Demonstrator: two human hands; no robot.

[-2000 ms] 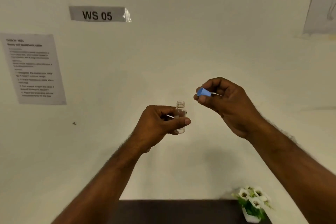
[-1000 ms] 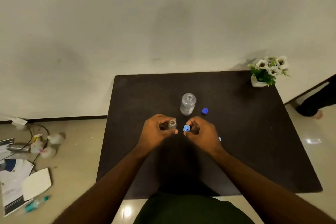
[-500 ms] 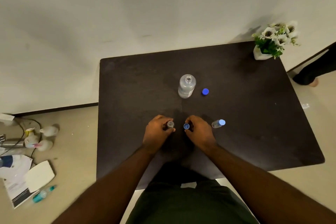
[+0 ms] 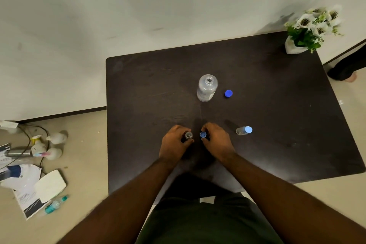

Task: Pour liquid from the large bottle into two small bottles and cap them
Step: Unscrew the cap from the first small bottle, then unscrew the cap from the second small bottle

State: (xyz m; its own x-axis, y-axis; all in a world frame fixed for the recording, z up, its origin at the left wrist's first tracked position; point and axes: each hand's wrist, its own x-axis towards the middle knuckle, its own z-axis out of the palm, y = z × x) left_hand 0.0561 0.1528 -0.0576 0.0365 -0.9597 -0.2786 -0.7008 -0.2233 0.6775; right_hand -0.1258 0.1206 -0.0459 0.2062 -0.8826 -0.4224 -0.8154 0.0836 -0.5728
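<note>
- The small bottle [image 4: 188,135] is being gripped low on its body by the curled fingers of the left hand [image 4: 174,145], its open mouth showing just above the fingertips.
- A light blue cap [image 4: 203,134] is being pinched by the right hand [image 4: 216,141], just beside that mouth but not yet on it.
- The bottle is being judged light, stiff and probably smooth; a grip round the body looks safest while the cap is being turned.
- The large bottle [image 4: 207,88] is being left open beyond the fingers, its cap [image 4: 228,93] beside it.
- A capped small bottle [image 4: 244,130] is lying right of the right hand.
</note>
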